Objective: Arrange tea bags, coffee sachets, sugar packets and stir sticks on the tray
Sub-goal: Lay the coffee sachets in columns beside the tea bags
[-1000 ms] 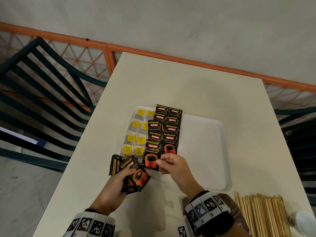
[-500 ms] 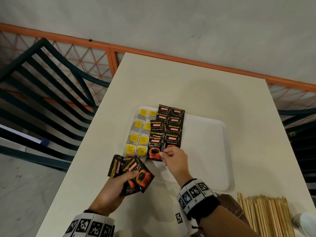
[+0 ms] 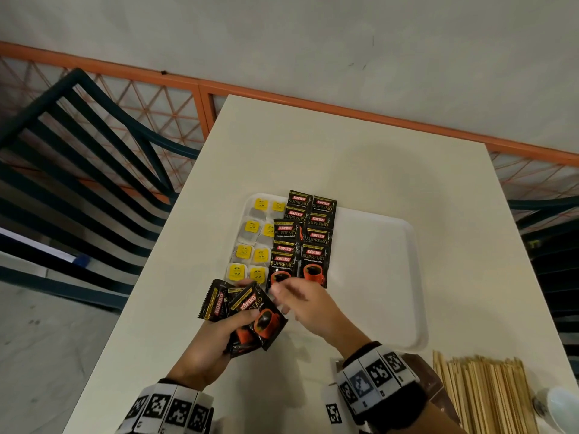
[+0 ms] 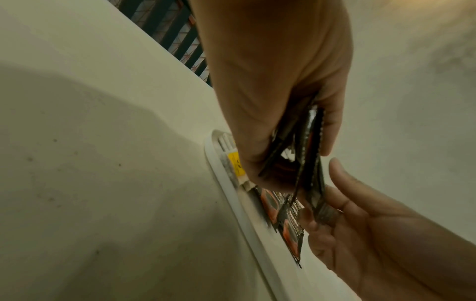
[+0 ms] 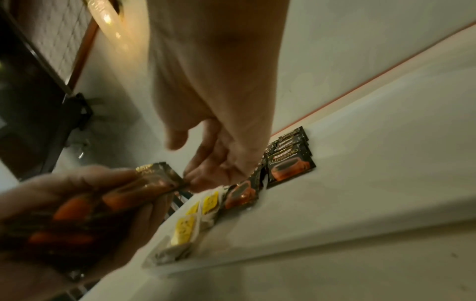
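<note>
A: Start nearest the person. What is in the hands?

B: The left hand [image 3: 216, 343] is curled round a fanned bundle of coffee sachets [image 3: 247, 311], thumb on top, just short of the tray's near left corner. The right hand [image 3: 308, 305] reaches across to that bundle with fingers loosely bent. In the left wrist view its fingertips [image 4: 327, 211] meet the top edge of one sachet, but I cannot tell whether they have pinched it.

A: How would those sachets handle?

B: My guess: light, thin, glossy film, so they slide on each other. Best to pinch one by its crimped end and peel it off the fan, keeping the left thumb firm so the others do not spill.

A: And on the tray [image 3: 407, 277] itself?

B: At its left end lie the tea bags [image 3: 252, 249] in two columns, yellow tags up. Just right of them the laid coffee sachets [image 3: 302, 242] overlap like shingles in two columns, running to the far rim and a little over it. The right part of the tray holds none.

A: The sticks?

B: The stir sticks [image 3: 482, 396] lie in a pile on the table, off the tray's near right corner. I see no sugar packets I can be sure of.
</note>
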{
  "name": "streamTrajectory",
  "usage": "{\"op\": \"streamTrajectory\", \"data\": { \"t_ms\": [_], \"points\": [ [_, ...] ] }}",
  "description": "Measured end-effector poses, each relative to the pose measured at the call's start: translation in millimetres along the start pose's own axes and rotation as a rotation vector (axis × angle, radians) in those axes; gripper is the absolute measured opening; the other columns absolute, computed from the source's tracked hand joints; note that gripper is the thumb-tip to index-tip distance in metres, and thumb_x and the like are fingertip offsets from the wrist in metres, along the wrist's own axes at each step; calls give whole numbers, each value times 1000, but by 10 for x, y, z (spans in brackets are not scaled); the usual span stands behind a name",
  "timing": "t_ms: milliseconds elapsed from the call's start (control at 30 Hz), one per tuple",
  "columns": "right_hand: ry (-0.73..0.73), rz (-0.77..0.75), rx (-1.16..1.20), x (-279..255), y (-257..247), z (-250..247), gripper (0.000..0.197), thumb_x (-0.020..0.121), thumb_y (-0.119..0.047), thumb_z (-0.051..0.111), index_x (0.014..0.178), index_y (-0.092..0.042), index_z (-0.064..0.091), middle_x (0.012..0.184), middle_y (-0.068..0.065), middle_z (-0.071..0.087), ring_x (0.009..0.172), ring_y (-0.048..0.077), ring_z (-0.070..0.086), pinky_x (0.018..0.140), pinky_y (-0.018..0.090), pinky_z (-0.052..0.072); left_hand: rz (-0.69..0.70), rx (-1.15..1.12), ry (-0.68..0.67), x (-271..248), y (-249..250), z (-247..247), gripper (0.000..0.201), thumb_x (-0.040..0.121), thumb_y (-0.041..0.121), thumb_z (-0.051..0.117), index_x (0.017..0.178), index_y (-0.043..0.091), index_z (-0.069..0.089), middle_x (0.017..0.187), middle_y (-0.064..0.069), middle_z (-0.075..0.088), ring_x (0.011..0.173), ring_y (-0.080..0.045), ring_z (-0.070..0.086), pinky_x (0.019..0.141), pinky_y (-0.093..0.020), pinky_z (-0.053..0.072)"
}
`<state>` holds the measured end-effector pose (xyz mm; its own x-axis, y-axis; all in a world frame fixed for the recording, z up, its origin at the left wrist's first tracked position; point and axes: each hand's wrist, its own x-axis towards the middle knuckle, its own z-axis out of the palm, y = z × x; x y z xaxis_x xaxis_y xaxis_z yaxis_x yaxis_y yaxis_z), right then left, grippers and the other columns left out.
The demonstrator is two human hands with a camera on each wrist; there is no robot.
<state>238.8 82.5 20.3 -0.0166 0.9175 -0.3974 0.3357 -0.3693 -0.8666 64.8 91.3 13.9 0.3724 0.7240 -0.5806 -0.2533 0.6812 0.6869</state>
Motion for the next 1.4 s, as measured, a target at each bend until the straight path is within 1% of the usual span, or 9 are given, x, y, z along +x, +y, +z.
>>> {"op": "streamTrajectory", "data": {
  "t_ms": [100,267,400,633,867,1033,1167,1267,1400],
  "points": [
    [-129,36,5,-71,26,-35,23,87,-22,63,110,-15,63,93,-10,63,79,1,58,63,10,44,12,-13,-22,15,1,20,52,69,3,67,115,26,59,109,-8,71,97,-26,68,71,-40,56],
    [-41,77,157,-95,130,-94,17,83,-12,68,99,-6,64,89,5,67,70,13,61,60,21,52,-36,-30,-66,28,1,52,49,77,13,66,125,17,53,113,-13,69,102,-31,66,72,-40,57],
    [69,114,308,-113,215,-198,14,83,-7,66,98,-9,64,91,5,66,75,13,63,61,19,54,-76,-11,-19,11,16,34,39,73,12,59,110,0,57,82,-15,71,65,-26,69,50,-29,53],
    [447,228,427,-19,400,-345,10,86,-1,60,88,-10,65,81,5,65,69,14,59,56,18,50,-117,31,73,-2,-26,-2,23,82,3,54,104,7,59,89,-17,69,71,-28,68,46,-29,53],
    [556,257,276,122,555,-309,9,85,-6,64,93,-9,65,80,6,67,67,17,58,63,24,49,-113,66,90,-13,-46,8,23,83,1,55,103,11,59,84,-13,72,70,-28,70,49,-32,55],
    [637,202,166,134,555,-268,13,82,-7,67,85,-16,58,75,7,65,64,16,57,62,20,47,-101,72,93,-18,-52,6,27,83,3,58,107,15,59,93,-12,73,82,-29,70,58,-35,56],
    [683,145,34,96,504,-238,11,83,-12,68,87,-13,58,75,-3,59,68,5,54,58,0,40,-88,86,73,-20,-45,43,36,82,3,60,116,15,57,108,-16,69,95,-33,66,72,-44,56],
    [607,0,-75,13,378,-172,7,87,-18,63,91,-12,63,80,-3,62,71,1,54,62,2,40,-73,98,64,-16,-51,55,35,81,3,61,114,16,58,103,-13,71,90,-31,69,69,-43,57],
    [89,2,-65,-136,197,-75,15,90,-30,57,100,-21,65,85,-12,63,76,-1,56,67,11,39,-40,100,15,-26,-35,75,39,76,7,63,114,18,59,102,-12,73,91,-29,70,67,-42,58]
  ]
}}
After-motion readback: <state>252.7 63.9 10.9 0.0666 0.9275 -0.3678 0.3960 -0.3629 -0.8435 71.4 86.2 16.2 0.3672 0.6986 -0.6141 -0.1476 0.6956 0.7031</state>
